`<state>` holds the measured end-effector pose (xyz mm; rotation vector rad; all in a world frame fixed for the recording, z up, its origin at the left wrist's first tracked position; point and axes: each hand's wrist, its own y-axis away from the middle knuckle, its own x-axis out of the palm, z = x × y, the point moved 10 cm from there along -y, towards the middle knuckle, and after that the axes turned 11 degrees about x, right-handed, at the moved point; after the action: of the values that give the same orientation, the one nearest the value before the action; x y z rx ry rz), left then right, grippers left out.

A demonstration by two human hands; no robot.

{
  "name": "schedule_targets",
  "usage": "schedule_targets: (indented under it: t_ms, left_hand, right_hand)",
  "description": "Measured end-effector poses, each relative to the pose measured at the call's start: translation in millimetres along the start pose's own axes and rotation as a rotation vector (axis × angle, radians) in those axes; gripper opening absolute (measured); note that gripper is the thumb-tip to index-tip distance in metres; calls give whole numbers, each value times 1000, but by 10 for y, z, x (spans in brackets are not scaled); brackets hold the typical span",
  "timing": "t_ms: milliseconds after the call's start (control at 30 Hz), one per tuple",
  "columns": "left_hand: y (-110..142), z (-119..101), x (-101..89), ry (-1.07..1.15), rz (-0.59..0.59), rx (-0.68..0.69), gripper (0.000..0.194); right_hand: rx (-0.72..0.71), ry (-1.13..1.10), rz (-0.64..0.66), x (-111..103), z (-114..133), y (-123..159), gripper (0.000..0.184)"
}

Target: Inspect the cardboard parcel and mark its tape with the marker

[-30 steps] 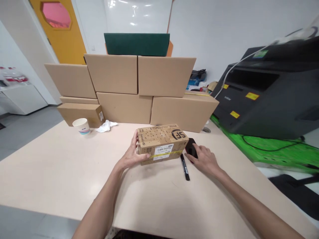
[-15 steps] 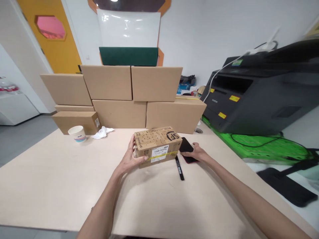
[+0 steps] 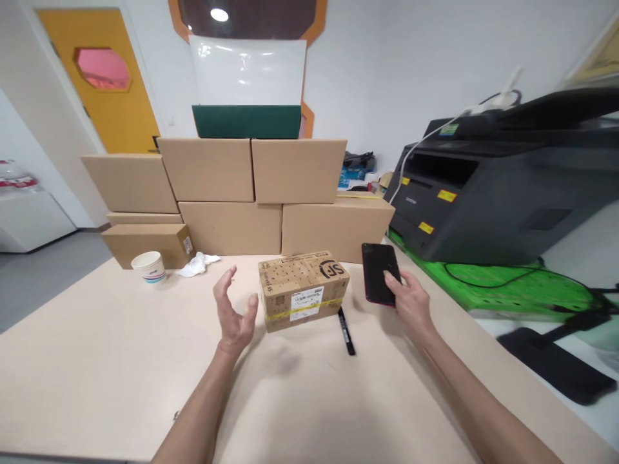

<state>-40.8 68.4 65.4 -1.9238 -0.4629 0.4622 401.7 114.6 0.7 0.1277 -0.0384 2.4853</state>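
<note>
From my seat at the feed, my right hand point(image 3: 409, 298) has a dark phone point(image 3: 380, 273) in its grip, fingers wrapped round the lower half and the screen tilted up toward the camera, as one holds it to read or aim it. The phone is lifted clear of the table point(image 3: 111, 361) and hangs just to the 3 o'clock side of the small parcel point(image 3: 302, 290).

My left hand point(image 3: 233, 310) hovers at the parcel's 9 o'clock, open and curved, thumb apart from the fingers, holding nothing and not touching the cardboard. I judge it is cupped that way because it matches the parcel's end face.

The parcel lies flat near the table's middle, its white label point(image 3: 305, 299) and a strip of yellow tape facing me, which keeps the print readable from here. A black marker point(image 3: 346, 330) lies on the table at the parcel's 5 o'clock, touching or nearly touching its corner; I cannot tell which.

At 12 o'clock a wall of plain boxes point(image 3: 251, 193) is stacked. A paper cup point(image 3: 148, 266) and a crumpled tissue point(image 3: 197, 263) sit at 10 o'clock, and a black printer point(image 3: 503, 193) stands at 2 o'clock.
</note>
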Motion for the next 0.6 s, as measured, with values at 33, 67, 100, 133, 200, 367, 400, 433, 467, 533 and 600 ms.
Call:
schedule_targets:
  t_ms: [33, 67, 100, 133, 200, 367, 400, 433, 467, 533, 600]
  left_hand:
    - [-1, -116, -5, -22, -3, 63, 63]
    - [3, -228, 19, -20, 11, 111, 60]
    - [11, -331, 71, 9, 40, 138, 55]
    - [20, -418, 165, 60, 100, 135, 50]
    - [47, -565, 419, 209, 254, 57, 42]
    - [264, -675, 1053, 571, 589, -502, 56]
    - [274, -694, 1111, 617, 600, -562, 59]
    - [268, -704, 1152, 656, 596, -602, 63]
    - [255, -705, 1182, 693, 585, -627, 66]
    - [230, -681, 1222, 751, 557, -651, 70]
    - [227, -644, 1255, 790, 538, -661, 74]
  right_hand:
    - [-19, -44, 9, 44, 83, 87, 77]
    - [-46, -127, 46, 118, 174, 192, 80]
    - [-56, -191, 92, 215, 246, 307, 81]
    - [-58, -238, 143, 328, 306, 430, 79]
    - [-47, -299, 247, 579, 393, 684, 73]
    - [4, -355, 443, 1122, 469, 1169, 60]
    - [14, -357, 476, 1205, 475, 1225, 58]
    - [25, -361, 503, 1272, 477, 1264, 56]
    - [38, -364, 521, 1323, 477, 1287, 55]
    - [58, -368, 527, 1374, 471, 1291, 56]
    - [58, -358, 516, 1382, 466, 1270, 59]
